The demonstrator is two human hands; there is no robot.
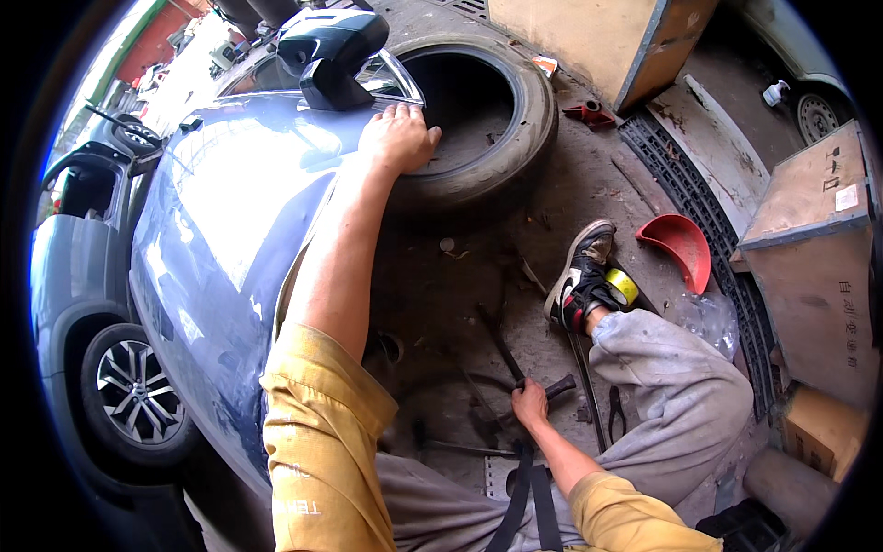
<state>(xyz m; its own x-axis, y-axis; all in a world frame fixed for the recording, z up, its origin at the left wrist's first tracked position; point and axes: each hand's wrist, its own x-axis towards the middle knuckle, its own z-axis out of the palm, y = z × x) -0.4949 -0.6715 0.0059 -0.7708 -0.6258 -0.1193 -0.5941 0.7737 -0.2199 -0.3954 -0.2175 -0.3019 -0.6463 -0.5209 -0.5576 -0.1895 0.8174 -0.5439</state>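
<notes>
A blue car door panel (253, 212) with a glossy, reflecting skin stands on edge at my left. My left hand (399, 140) reaches along it and is closed over its edge, beside the chrome-trimmed window corner and the dark side mirror (333, 55). Low over the floor, my right hand (530, 403) is closed on a dark-handled hammer (559, 387); the fingers hide part of the handle. A dark bar (498, 342) runs up to the same hand, and I cannot tell whether it is gripped too. Pliers (616, 413) lie beside my leg.
Beyond the door lies a large tyre (529, 120). A red curved piece (682, 247), a yellow tape roll (622, 286) and clear plastic (706, 317) are near my shoe (584, 271). Wooden crates (809, 267) stand at right, a car (69, 276) at left.
</notes>
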